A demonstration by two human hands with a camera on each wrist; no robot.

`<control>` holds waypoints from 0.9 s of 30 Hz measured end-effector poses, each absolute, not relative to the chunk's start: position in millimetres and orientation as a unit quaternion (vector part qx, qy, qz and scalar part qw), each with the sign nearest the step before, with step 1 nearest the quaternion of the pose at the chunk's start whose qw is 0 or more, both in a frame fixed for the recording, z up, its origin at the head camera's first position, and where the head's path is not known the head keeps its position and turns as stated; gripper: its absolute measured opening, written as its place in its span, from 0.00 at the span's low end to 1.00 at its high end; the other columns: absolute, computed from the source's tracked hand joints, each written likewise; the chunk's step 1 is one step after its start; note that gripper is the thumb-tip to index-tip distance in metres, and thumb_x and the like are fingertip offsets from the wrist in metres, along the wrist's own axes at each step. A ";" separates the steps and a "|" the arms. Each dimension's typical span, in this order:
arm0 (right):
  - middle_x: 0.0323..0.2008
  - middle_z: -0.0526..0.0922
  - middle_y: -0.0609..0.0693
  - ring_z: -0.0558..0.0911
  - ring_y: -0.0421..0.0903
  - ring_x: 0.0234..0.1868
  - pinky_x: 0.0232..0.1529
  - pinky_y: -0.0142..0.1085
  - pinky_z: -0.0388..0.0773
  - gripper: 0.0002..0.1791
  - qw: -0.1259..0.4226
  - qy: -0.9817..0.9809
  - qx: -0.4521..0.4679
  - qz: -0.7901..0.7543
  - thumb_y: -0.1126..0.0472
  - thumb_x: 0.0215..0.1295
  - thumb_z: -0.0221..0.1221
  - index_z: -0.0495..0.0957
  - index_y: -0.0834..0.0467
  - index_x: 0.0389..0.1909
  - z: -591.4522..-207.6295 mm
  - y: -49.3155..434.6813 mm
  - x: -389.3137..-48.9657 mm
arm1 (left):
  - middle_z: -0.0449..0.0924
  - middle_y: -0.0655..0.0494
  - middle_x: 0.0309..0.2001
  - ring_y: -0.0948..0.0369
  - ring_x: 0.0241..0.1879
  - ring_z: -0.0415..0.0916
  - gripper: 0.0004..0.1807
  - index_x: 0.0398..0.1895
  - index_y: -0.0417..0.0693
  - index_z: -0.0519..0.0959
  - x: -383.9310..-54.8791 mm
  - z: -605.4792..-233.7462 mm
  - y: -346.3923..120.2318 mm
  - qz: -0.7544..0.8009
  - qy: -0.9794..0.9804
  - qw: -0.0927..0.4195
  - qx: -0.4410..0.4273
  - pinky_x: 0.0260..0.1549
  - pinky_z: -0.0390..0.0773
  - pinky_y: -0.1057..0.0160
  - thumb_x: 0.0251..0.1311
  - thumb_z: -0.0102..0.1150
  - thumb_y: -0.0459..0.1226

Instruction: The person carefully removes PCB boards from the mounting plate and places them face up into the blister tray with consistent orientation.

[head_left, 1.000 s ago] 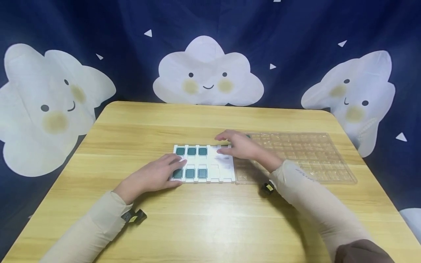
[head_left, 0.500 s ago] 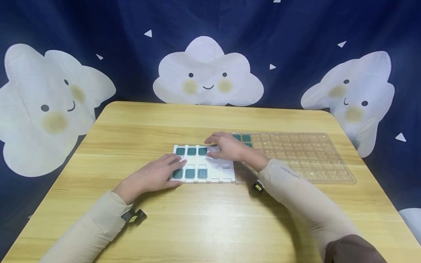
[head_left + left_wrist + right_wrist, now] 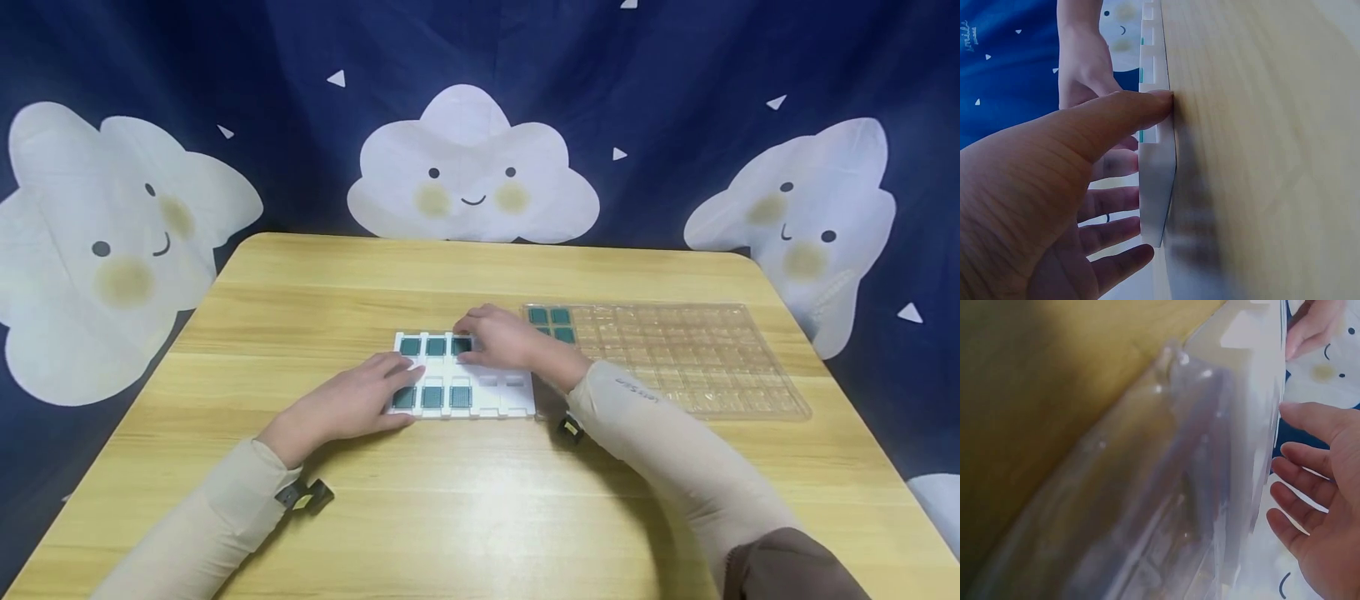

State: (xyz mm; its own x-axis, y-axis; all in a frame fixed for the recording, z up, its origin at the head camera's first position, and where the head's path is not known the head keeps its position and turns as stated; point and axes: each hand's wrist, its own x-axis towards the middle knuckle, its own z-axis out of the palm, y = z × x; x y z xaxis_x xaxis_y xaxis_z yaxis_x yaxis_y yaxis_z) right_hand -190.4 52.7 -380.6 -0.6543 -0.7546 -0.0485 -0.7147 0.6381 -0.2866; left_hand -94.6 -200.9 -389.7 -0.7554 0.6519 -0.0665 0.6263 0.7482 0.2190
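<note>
A white tray (image 3: 510, 367) with square green chips in its pockets lies mid-table. My left hand (image 3: 347, 398) holds its left end; in the left wrist view the thumb (image 3: 1129, 112) presses on the near side wall (image 3: 1155, 181) and the fingers lie across the tray. Over the tray's far row is my right hand (image 3: 498, 337), thumb and forefinger apart on the near and far sides of the third green chip (image 3: 461, 345). Whether they touch that chip is not clear. The right wrist view shows the right-hand fingers (image 3: 1300, 515) spread and slightly bent.
A clear plastic tray (image 3: 675, 358) with many compartments adjoins the white tray on the right. Several green chips (image 3: 560, 316) sit in its far left corner. A blue curtain (image 3: 300, 100) with clouds hangs behind the wooden table (image 3: 450, 508).
My right hand has moved left from the white tray's right end to the third chip of the far row, uncovering chips in the clear tray. The left hand has stayed put.
</note>
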 end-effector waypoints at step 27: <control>0.48 0.82 0.52 0.78 0.49 0.52 0.58 0.40 0.74 0.20 0.064 0.902 -0.408 -0.127 0.55 0.63 0.65 0.80 0.60 0.53 -372.2 54.5 -188.7 | 0.68 0.41 0.64 0.45 0.64 0.64 0.39 0.70 0.41 0.67 -93.7 -391.2 -200.9 0.098 0.931 0.060 0.345 0.64 0.66 0.46 0.62 0.60 0.56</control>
State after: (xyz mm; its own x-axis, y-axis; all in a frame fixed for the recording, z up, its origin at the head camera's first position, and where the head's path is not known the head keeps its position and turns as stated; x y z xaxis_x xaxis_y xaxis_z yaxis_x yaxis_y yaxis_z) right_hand -188.7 54.5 -372.2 -0.6594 -0.7517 -0.0125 -0.7188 0.6353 -0.2823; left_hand -93.7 -200.9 -391.2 -0.7545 0.6549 -0.0431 0.6314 0.7423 0.2246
